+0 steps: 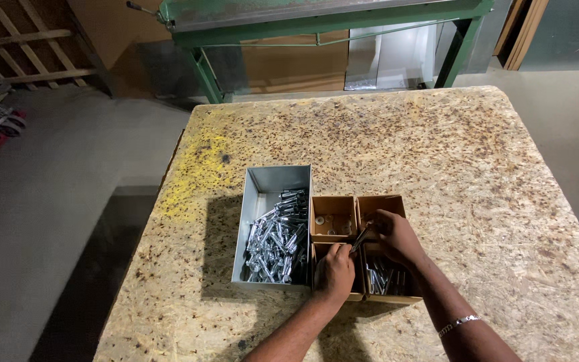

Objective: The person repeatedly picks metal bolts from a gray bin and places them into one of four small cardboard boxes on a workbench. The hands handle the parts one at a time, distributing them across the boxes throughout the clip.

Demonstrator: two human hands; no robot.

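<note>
Mid-assembly imo: left hand & right hand both pinch one anchor bolt over the cardboard boxes; next needs fine fingertip alignment.

Both forearms are bare, with no sleeves in view. The left hand carries no ring or glove. The right hand is ungloved; a thin silver chain bracelet circles its wrist.

Single head cam, looking steeply down and forward over the worktop; near edge close, floor beyond.
</note>
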